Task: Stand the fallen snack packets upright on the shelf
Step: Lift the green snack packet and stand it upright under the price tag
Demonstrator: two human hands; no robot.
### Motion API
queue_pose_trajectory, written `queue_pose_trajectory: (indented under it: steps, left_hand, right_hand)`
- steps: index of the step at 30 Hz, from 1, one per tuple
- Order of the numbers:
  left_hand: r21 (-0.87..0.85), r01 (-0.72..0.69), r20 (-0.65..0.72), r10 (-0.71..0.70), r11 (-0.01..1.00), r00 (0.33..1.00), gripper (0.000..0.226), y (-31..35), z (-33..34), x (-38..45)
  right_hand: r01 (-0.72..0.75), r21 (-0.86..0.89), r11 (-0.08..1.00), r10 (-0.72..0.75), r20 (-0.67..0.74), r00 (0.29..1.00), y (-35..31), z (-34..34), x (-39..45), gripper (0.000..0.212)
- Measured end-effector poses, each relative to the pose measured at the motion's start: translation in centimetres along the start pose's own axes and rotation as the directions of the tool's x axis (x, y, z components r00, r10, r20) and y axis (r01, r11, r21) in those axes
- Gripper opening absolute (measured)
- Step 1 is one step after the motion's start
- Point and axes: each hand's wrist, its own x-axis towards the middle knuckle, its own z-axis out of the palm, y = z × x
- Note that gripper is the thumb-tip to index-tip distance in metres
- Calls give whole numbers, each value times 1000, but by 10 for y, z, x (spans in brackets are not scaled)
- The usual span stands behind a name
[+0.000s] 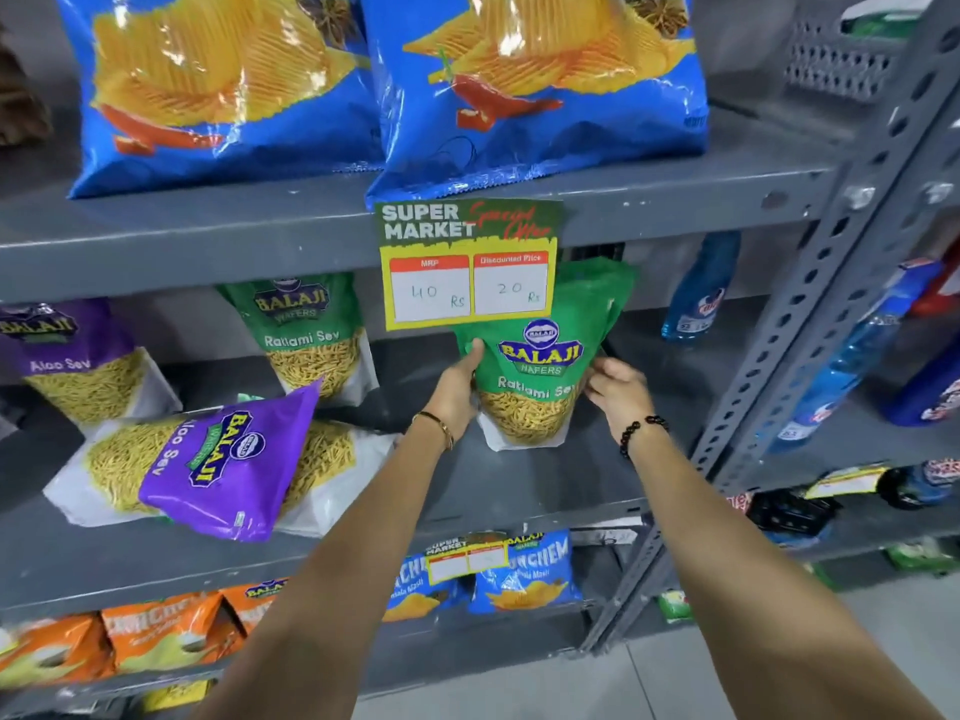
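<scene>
Green packet (535, 366) upright, both hands apparently gripping

Ratlami Sev packet (535, 366) upright between hands, right of fallen Aloo Sev packet (208, 465).

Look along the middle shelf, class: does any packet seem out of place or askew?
Yes. The purple Aloo Sev packet lies on its side at the shelf's front left, atop another fallen packet, while its neighbours stand. The green packet between the left hand and right hand is upright.
</scene>
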Motion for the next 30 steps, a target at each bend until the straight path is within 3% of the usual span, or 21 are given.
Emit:
queue_pose_trajectory:
  steps: [13,16,20,26,30]
  left_hand:
    - [271,56,-82,-35,961,996,45,-6,-11,-10]
    - [365,-2,-90,37,931,995,52,-10,-26,-24]
    - [453,-121,-108,189,883,976,50,-1,-53,-51]
    - [596,-307,15,372,742,928,46,51,-123,-108]
    - [736,-271,7,394,620,919,40,83,-209,-137]
  right_hand:
    - [10,62,998,6,-245,970,1,19,0,33]
    - [27,50,998,-6,-383,924,5,25,-13,30]
    - [-14,22,1000,24,-586,810,15,39,-34,29]
    - [-73,80,994,107,-644,757,35,105,-81,32]
    - [-63,121,991,128,-661,739,54,167,-123,29]
